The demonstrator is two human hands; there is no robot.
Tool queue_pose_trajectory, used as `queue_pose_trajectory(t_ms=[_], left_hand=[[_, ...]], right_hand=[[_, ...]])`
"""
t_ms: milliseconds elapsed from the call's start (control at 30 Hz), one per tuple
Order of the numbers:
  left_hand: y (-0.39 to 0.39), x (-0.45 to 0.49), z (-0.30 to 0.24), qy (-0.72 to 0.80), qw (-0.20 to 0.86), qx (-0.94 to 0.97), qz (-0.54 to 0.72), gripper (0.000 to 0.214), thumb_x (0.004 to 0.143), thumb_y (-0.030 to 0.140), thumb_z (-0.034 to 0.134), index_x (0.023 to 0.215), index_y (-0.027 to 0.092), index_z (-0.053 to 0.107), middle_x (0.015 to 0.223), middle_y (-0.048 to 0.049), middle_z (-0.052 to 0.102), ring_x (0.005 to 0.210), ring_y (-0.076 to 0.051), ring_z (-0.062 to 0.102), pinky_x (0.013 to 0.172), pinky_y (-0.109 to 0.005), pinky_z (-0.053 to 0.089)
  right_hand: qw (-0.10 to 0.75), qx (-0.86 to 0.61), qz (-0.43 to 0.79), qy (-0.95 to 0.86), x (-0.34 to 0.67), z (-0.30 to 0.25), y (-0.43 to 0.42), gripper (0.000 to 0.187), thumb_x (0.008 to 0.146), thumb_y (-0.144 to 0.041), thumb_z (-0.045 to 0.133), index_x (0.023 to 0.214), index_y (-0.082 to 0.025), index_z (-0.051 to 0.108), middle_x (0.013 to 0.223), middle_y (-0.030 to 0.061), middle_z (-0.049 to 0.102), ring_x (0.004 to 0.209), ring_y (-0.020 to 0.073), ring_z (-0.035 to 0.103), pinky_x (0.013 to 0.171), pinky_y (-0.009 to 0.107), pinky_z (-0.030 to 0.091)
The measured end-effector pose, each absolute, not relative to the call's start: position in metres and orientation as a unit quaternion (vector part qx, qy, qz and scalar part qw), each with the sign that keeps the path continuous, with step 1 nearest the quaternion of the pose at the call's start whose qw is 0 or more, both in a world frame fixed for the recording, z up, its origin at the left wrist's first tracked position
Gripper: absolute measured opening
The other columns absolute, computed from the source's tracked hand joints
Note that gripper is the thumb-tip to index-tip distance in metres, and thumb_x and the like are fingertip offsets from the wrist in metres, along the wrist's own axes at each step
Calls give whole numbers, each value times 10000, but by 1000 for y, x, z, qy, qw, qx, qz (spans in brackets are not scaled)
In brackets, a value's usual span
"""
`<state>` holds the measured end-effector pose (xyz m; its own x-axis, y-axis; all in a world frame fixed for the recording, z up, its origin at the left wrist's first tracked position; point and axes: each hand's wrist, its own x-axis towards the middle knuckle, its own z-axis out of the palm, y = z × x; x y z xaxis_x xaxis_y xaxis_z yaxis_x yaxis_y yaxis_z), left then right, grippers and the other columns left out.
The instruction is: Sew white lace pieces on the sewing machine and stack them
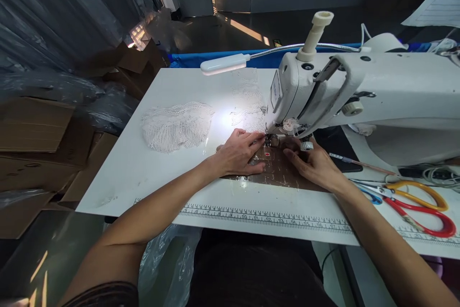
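Note:
My left hand (241, 153) lies flat on the brown tape-covered patch (283, 173) of the sewing bed, thumb apart, fingertips close to the presser foot (269, 140). No thing shows under its palm. Just right of the foot, my right hand (312, 163) has its thumb and fingers drawn together beside the needle area. Its fingertips are in shade and partly behind the machine's parts; what they hold, if anything, is hidden. Above both hands is the head of a white sewing machine (287, 86). A small pale lace bunch (290, 125) sits against the head.
Gathered white lace (178, 127) lies on the white table (118, 173), with more lace (247, 101) behind the needle. A lit lamp (224, 64) hangs over it. Red-handled scissors (424, 213) and orange-handled scissors (420, 192) lie at right. Cardboard boxes (39, 144) stand left.

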<state>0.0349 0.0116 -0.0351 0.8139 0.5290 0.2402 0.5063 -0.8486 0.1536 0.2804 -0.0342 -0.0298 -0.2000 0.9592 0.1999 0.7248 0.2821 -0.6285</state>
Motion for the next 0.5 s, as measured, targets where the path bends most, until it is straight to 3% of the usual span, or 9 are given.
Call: queue_pose_trajectory(t_ms=[100,300,433,500], left_hand=[[13,34,-35,281,44,949,137,636,921,500,531,1399,86,463,1428,-204,490,1263,-332,529,1143,-586,305],[5,36,-35,341,56,935,86,716,946,584,474,1480,120,361,1536,-209,385,1449,-435,283,1133,-709,212],[-28,39,-31,417,51,906,49,833,948,689,381,1497,64,333,1578,-262,283,1415,-538,269,1055,-746,283],[-32,40,-24,416,40,907,48,835,936,692,421,1481,61,365,1545,-272,336,1357,-541,361,1007,-694,371]], right_hand=[[308,-593,197,-717,281,-33,-33,361,917,-492,513,687,-216,551,735,45,579,662,180,548,618,318,473],[413,-611,304,-602,282,-43,-23,310,799,-494,629,869,-193,659,784,35,670,722,190,613,677,329,500],[474,-627,412,-460,287,-35,-22,324,707,-476,697,881,-203,680,811,45,702,767,203,664,716,342,544],[472,-627,424,-452,289,-27,-20,290,728,-465,678,823,-191,670,773,59,694,721,197,663,646,316,542]])
